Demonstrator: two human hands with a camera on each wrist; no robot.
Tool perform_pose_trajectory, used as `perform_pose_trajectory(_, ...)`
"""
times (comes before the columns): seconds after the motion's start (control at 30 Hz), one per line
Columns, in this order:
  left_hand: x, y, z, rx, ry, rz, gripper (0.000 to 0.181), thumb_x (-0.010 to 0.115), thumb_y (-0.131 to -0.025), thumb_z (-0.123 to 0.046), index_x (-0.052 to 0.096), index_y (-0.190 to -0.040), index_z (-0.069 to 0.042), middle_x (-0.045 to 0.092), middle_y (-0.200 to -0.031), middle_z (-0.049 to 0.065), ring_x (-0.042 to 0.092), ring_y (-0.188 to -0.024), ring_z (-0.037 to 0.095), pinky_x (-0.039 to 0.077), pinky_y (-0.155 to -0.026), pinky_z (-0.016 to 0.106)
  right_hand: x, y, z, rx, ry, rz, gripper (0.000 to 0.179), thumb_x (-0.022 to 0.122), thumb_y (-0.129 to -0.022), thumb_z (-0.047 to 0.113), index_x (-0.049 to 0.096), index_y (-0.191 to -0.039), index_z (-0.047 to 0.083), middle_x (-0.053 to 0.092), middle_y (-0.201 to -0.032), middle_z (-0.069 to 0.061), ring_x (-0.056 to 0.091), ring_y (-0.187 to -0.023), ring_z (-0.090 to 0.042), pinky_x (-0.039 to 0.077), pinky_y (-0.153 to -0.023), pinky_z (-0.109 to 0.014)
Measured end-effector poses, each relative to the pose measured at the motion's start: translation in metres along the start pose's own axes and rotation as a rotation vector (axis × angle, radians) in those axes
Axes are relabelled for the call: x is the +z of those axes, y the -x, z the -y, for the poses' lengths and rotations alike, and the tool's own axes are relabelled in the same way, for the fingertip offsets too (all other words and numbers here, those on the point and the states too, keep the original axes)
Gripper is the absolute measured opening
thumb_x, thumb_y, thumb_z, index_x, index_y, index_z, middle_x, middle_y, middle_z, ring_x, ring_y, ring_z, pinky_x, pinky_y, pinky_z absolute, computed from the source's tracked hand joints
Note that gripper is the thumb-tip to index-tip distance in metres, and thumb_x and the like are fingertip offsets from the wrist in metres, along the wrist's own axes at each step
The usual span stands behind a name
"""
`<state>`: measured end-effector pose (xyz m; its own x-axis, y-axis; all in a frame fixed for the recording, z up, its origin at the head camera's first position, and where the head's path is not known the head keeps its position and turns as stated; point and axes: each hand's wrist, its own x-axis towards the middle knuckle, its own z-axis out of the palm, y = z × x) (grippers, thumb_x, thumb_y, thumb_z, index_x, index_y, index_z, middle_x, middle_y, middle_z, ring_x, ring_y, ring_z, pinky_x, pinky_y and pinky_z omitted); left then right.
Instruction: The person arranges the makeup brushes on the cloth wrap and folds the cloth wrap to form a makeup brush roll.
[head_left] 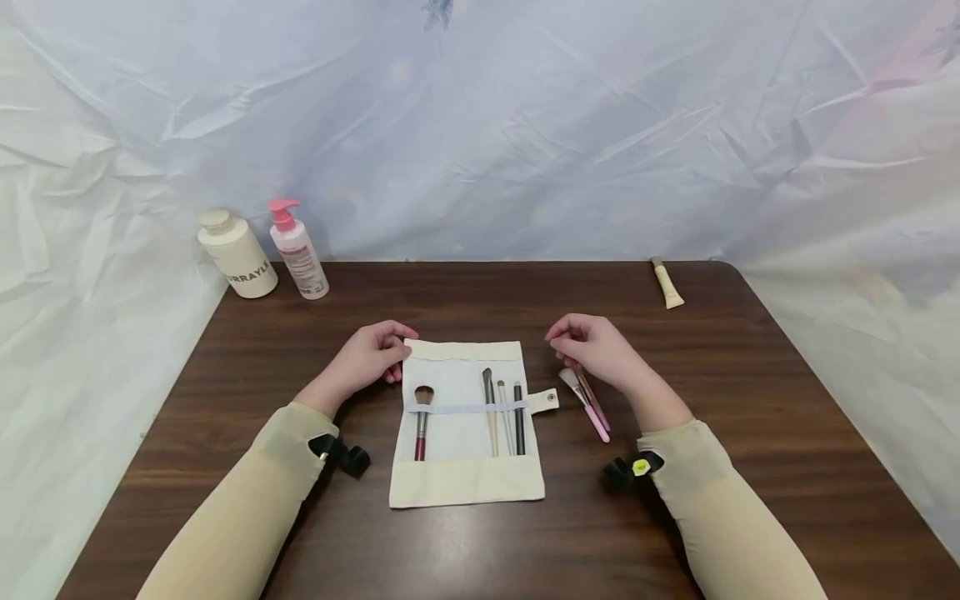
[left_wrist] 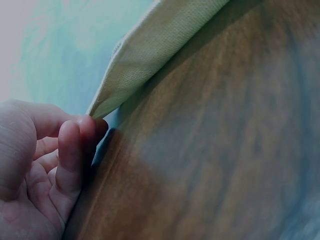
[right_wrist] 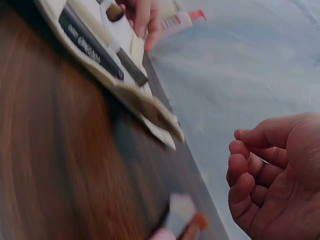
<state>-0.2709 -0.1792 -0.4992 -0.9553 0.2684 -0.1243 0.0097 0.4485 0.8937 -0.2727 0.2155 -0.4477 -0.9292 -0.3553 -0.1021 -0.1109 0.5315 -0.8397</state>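
Observation:
A cream fabric brush roll [head_left: 467,483] lies spread out on the table. My left hand [head_left: 367,357] pinches its far left corner between thumb and fingers; the left wrist view shows the cloth edge [left_wrist: 145,60] rising from that grip. Tucked under the roll's elastic band are a red-handled makeup brush [head_left: 422,427] at the left and several slim brushes, one with a black handle [head_left: 519,427], at the right. My right hand [head_left: 592,343] is right of the roll, fingers loosely curled and holding nothing. Close below it lie a pink-handled brush [head_left: 587,407] and a darker brush [head_left: 599,408].
A cream bottle [head_left: 238,257] and a pink-topped pump bottle [head_left: 300,258] stand at the back left of the dark wooden table [head_left: 750,400]. A small cream tube [head_left: 667,284] lies at the back right. The roll's snap tab [head_left: 543,401] sticks out rightward.

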Motion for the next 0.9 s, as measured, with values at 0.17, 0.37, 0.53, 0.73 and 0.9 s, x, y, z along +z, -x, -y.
perform_pose_trajectory(0.17,0.0,-0.002,0.003,0.003,-0.004,0.003,0.026,0.064,-0.102,-0.016,0.065,-0.128,-0.011,0.067,-0.08,0.01,0.065,-0.065,0.025,0.059,-0.06,0.035,-0.013,0.003,-0.01,0.018,0.04,0.047,0.022,0.064,-0.102,0.015,0.067,-0.117,-0.001,0.064,-0.078,-0.016,0.061,-0.068,-0.032,0.052,-0.059,-0.036)
perform_pose_trajectory(0.37,-0.001,-0.003,0.004,0.014,-0.002,0.0,0.026,0.064,-0.102,-0.014,0.065,-0.127,-0.01,0.067,-0.08,0.01,0.065,-0.064,0.025,0.059,-0.059,0.034,-0.024,0.007,-0.018,0.042,0.189,0.203,0.026,0.067,-0.1,0.018,0.066,-0.122,0.004,0.057,-0.068,-0.004,0.054,-0.059,-0.021,0.048,-0.055,-0.032)
perform_pose_trajectory(0.53,-0.001,-0.002,0.003,0.009,-0.003,0.003,0.026,0.064,-0.102,-0.014,0.064,-0.128,-0.01,0.067,-0.08,0.01,0.065,-0.065,0.024,0.059,-0.06,0.034,-0.027,0.009,-0.021,0.059,0.271,0.261,0.03,0.07,-0.099,0.02,0.062,-0.123,0.004,0.054,-0.066,-0.002,0.053,-0.058,-0.019,0.046,-0.055,-0.032)
perform_pose_trajectory(0.73,-0.001,-0.002,0.001,0.01,-0.001,0.008,0.026,0.064,-0.102,-0.014,0.065,-0.128,-0.01,0.068,-0.081,0.01,0.065,-0.065,0.025,0.059,-0.06,0.034,-0.026,0.009,-0.025,0.064,0.329,0.271,0.029,0.068,-0.098,0.016,0.06,-0.123,0.003,0.059,-0.072,-0.003,0.057,-0.061,-0.018,0.048,-0.058,-0.034)
perform_pose_trajectory(0.9,-0.001,-0.001,-0.001,0.006,-0.002,0.008,0.027,0.063,-0.102,-0.014,0.064,-0.128,-0.01,0.068,-0.081,0.01,0.065,-0.065,0.024,0.059,-0.06,0.035,-0.025,0.009,-0.023,0.054,0.357,0.262,0.027,0.068,-0.098,0.013,0.06,-0.122,0.003,0.06,-0.073,-0.003,0.057,-0.061,-0.018,0.048,-0.058,-0.033)
